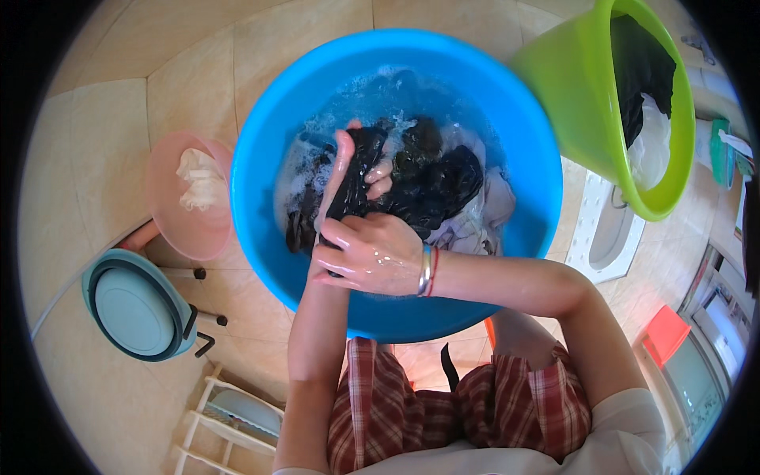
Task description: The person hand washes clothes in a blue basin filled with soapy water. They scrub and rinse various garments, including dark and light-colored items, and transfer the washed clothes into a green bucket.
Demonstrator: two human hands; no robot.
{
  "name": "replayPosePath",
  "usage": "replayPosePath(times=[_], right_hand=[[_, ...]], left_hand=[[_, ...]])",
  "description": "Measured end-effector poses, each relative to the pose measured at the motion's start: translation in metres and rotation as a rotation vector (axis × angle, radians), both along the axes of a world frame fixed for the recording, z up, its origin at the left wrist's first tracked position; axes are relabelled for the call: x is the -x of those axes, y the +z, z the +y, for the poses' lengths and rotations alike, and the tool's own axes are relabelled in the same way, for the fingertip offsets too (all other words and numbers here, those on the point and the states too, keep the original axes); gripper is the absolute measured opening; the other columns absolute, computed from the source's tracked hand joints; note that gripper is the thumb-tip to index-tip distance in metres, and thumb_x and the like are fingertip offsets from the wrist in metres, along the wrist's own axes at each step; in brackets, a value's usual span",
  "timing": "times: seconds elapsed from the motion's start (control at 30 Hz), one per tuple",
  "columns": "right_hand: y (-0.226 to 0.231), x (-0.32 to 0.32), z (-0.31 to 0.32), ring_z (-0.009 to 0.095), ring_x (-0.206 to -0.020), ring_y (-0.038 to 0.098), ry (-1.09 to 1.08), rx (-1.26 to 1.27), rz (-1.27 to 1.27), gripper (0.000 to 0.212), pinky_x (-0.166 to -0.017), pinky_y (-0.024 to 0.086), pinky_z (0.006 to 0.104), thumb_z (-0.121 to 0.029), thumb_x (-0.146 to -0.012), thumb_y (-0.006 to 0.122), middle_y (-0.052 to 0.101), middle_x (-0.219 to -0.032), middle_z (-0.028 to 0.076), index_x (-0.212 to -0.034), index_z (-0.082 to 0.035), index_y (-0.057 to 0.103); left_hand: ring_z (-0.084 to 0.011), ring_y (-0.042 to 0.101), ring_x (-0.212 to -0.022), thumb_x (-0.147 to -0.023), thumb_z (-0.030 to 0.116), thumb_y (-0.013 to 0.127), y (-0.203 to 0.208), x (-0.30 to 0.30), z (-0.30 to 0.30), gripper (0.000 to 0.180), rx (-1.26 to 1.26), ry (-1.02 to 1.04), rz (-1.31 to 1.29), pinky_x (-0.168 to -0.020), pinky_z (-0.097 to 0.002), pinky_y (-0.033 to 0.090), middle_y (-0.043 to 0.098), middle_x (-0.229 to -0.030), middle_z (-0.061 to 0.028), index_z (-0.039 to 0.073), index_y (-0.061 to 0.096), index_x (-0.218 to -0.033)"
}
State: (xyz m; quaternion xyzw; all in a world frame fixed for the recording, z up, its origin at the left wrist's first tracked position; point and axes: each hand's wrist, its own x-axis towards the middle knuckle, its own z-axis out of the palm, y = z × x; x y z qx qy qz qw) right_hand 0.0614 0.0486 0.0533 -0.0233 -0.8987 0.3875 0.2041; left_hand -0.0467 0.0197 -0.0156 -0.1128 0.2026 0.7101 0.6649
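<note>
In front of me is a large blue tub [534, 142] of soapy water with wet clothes in it. A wet black garment [355, 184] lies across the palm of my left hand [339, 170], whose thumb points up and whose fingers curl around the cloth. My right hand [378, 252], wearing a silver bracelet and a red string, crosses over my left wrist with its fingers closed on the lower end of the same cloth. More dark clothes [443, 182] and a pale lilac garment [497, 202] sit in the water beside my hands. The garment's exact kind is unclear.
A green bucket [566, 95] holding black and white cloth stands at the right. Behind it is a white squat toilet [606, 229]. On the left are a pink basin [162, 198] with white cloth, a folded teal basin [134, 305] and a wooden rack [229, 431].
</note>
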Motion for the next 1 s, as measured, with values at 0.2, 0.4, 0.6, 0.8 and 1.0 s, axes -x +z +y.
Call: replayPosePath(times=[0.2, 0.4, 0.6, 0.8, 1.0], right_hand=[[-0.002, 0.022, 0.021, 0.020, -0.056, 0.059, -0.226, -0.011, 0.082, 0.025, -0.051, 0.049, 0.0311, -0.022, -0.077, 0.074, 0.056, -0.072, 0.004, -0.067, -0.010, 0.054], [-0.027, 0.045, 0.039, 0.025, -0.060, 0.064, -0.330, 0.105, 0.107, 0.017, -0.051, 0.052, 0.0349, -0.016, -0.076, 0.071, 0.063, -0.072, 0.008, -0.067, -0.009, 0.058], [-0.114, 0.022, 0.121, 0.041, -0.074, 0.063, -0.691, 0.206, -0.409, 0.024, -0.069, 0.051, 0.0474, -0.030, -0.089, 0.061, 0.065, -0.076, 0.019, -0.082, -0.009, 0.070], [-0.131, -0.017, 0.117, 0.042, -0.104, 0.059, -0.386, 0.010, -0.542, 0.042, -0.087, 0.049, 0.0477, -0.036, -0.090, 0.063, 0.061, -0.113, 0.023, -0.117, -0.004, 0.057], [-0.116, -0.002, 0.097, 0.039, -0.109, 0.058, -0.483, 0.321, -0.381, 0.042, -0.094, 0.048, 0.0437, -0.015, -0.084, 0.069, 0.060, -0.118, 0.021, -0.120, -0.003, 0.053]], left_hand=[[-0.0151, 0.048, -0.068, -0.095, 0.047, 0.055, 0.030, -0.017, 0.004, 0.030, 0.465, 0.309, 0.107, -0.060, -0.0308, 0.040, 0.050, -0.082, 0.0000, 0.018, 0.053, -0.101], [-0.0184, 0.058, -0.096, -0.101, 0.027, 0.042, -0.027, -0.010, -0.036, 0.025, 0.223, 0.347, 0.404, -0.082, -0.0365, 0.050, 0.058, -0.104, -0.0028, 0.011, 0.056, -0.114], [-0.0235, 0.064, -0.104, -0.092, 0.036, 0.060, 0.020, -0.034, 0.024, 0.034, 0.744, 0.306, 0.243, -0.094, -0.0377, 0.050, 0.068, -0.111, -0.0070, 0.008, 0.061, -0.112], [-0.0278, 0.048, -0.127, -0.102, 0.024, 0.047, -0.040, 0.010, -0.016, 0.047, 0.443, 0.248, 0.321, -0.103, -0.0454, 0.043, 0.047, -0.143, -0.0081, 0.017, 0.035, -0.147], [-0.0267, 0.057, -0.116, -0.097, 0.017, 0.058, -0.036, 0.003, -0.002, 0.058, 0.315, 0.260, 0.262, -0.094, -0.0427, 0.050, 0.052, -0.135, -0.0108, 0.017, 0.032, -0.148]])
